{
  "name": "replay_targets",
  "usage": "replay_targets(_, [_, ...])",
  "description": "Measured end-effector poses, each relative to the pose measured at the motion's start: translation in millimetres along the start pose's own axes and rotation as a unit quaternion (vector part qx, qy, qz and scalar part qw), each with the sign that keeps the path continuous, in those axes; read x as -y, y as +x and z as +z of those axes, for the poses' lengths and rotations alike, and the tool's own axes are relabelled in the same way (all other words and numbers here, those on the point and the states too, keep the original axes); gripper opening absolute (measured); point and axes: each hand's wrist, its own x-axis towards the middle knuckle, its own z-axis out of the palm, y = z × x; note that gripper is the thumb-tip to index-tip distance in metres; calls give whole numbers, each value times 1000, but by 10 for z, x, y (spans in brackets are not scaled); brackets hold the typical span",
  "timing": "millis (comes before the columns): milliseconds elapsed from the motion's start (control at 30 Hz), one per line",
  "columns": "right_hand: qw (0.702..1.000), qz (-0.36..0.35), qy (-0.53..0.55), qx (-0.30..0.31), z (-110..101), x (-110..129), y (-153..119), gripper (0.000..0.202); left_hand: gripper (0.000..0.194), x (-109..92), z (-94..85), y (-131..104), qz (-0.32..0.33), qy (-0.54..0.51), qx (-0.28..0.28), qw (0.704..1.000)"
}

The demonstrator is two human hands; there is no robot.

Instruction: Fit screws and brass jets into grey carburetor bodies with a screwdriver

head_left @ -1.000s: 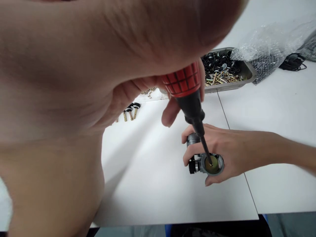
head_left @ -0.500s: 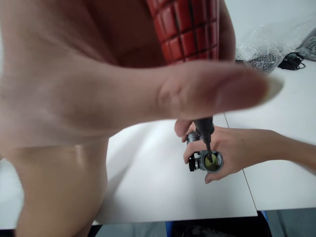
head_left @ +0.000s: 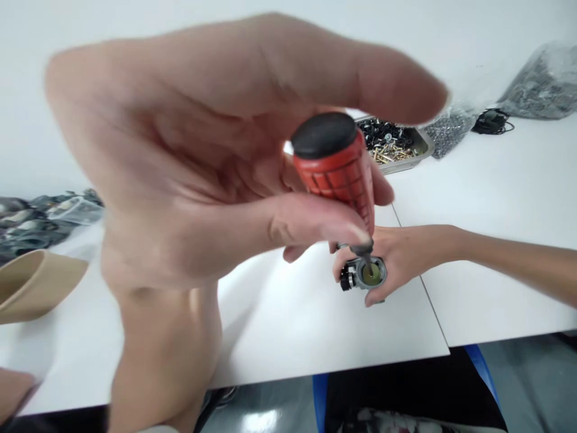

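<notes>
Large and close to the camera, my left hand (head_left: 189, 162) holds a red screwdriver (head_left: 336, 174) with a black end cap. The thumb presses on the near side of the handle, while the index finger stretches out above it. The shaft points down into the round opening of a small grey metal part (head_left: 384, 273), over a brass-coloured disc (head_left: 371, 275). Fingers of my right hand (head_left: 401, 252) are closed around this part, with its black knob (head_left: 346, 279) sticking out on the left.
A metal tray (head_left: 421, 147) holds black and brass-coloured screws. Plastic bags of small parts (head_left: 541, 84) and a black cable coil (head_left: 492, 121) lie behind. At left are grey parts (head_left: 27, 222), a beige ring-shaped object (head_left: 42, 285) and a blurred piece of another person's arm or hand (head_left: 13, 391).
My left hand and the screwdriver now appear smaller and farther from the camera, with the cap in sight. The view has shifted, bringing in the screw tray and the items at left.
</notes>
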Motion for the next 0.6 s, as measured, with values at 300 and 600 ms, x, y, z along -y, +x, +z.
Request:
replay_targets(300, [999,23,28,13,-6,11,-11,41,80,97,377,173,158,-30,1,987])
replay_targets(600, [999,40,4,7,11,37,-9,44,29,92,330,69,197,-19,11,980])
